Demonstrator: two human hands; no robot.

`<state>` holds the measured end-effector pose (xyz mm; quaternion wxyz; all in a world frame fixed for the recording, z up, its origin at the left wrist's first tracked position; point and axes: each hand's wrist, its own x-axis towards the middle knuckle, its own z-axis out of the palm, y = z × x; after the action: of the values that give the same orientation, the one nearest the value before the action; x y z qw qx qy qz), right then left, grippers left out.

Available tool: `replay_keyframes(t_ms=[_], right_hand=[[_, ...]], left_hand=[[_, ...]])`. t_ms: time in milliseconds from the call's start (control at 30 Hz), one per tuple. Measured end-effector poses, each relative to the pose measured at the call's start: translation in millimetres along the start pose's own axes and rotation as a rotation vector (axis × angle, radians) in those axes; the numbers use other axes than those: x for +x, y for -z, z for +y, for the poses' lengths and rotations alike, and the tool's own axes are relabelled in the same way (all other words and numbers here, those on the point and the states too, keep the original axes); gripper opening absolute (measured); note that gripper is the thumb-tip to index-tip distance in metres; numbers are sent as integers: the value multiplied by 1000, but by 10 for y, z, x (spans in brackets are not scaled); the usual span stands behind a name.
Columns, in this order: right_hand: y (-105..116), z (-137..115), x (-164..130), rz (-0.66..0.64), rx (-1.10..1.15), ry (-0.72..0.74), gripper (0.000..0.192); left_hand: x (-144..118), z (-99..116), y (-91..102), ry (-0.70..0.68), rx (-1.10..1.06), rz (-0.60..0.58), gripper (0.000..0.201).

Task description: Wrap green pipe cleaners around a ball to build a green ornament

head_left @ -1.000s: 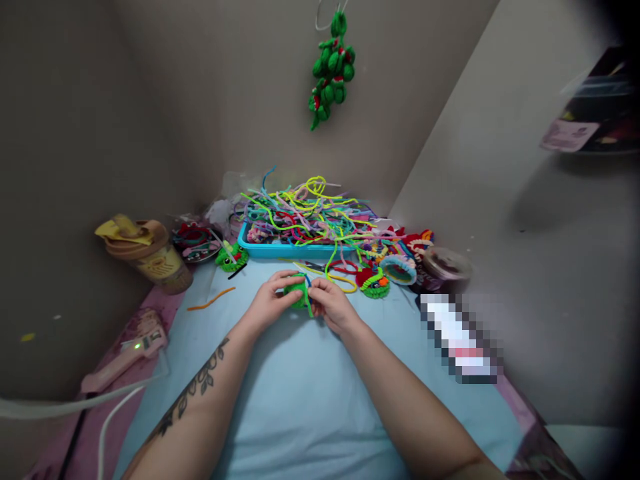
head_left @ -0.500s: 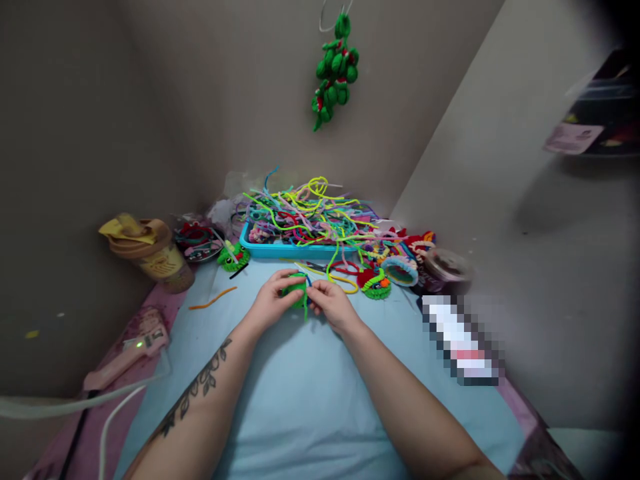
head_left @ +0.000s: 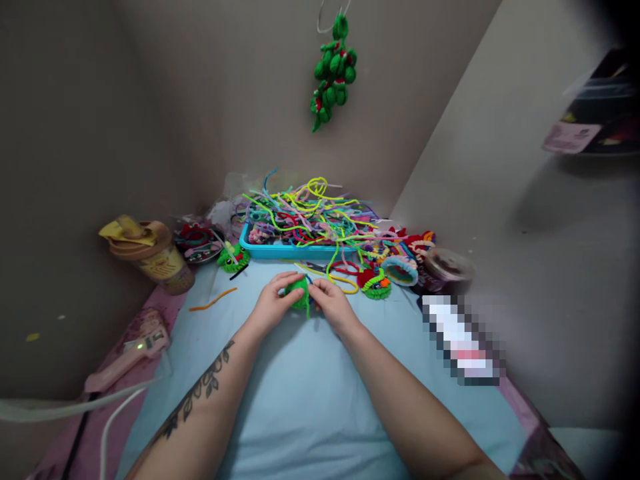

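My left hand (head_left: 275, 300) is closed around a green fuzzy pipe-cleaner piece (head_left: 299, 297), with a short green end hanging below. From the other side, my right hand (head_left: 329, 301) pinches a blue pipe cleaner (head_left: 309, 280) at the green piece's right edge. Fingers cover part of both. Just beyond my hands lie scissors with red handles (head_left: 345, 268) and a looped yellow pipe cleaner (head_left: 353, 288). A green and red pipe-cleaner figure (head_left: 374, 283) sits to the right, and a similar green figure (head_left: 233, 257) to the left.
A blue tray (head_left: 300, 253) heaped with coloured pipe cleaners stands at the back. On the left are a tilted cup (head_left: 160, 257), an orange pipe cleaner (head_left: 213, 299) and a pink glue gun (head_left: 133, 357) with a cord. A blurred-out rectangular object (head_left: 460, 340) lies right. Green figures (head_left: 334, 73) hang above.
Both hands stay in nearly the same place. The green piece has turned slightly, showing more of its face between my fingers, and its hanging end has shifted a little right.
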<state>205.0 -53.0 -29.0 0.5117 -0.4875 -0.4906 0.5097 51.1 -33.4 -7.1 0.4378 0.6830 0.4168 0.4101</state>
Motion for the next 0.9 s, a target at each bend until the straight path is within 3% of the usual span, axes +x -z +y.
replay_keyframes(t_ms=[167, 300, 433, 500, 567, 700, 900], right_hand=[[-25, -25, -15, 34, 66, -13, 36], [-43, -47, -25, 77, 106, -42, 34], [10, -109, -35, -81, 28, -4, 28], [37, -143, -44, -178, -8, 28, 24], [49, -172, -55, -187, -1, 56, 20], [59, -203, -59, -96, 36, 66, 24], [109, -159, -19, -14, 154, 116, 34]], left_hand=[[-9, -82, -75, 28, 15, 79, 49], [-25, -88, -107, 44, 29, 77, 51], [-50, 7, -49, -106, 141, 36, 45], [-63, 58, -17, -194, 172, -48, 48], [-68, 85, -1, -203, 162, -111, 51], [-49, 63, 8, -113, 138, -67, 48], [-25, 51, 75, 110, 41, -147, 27]])
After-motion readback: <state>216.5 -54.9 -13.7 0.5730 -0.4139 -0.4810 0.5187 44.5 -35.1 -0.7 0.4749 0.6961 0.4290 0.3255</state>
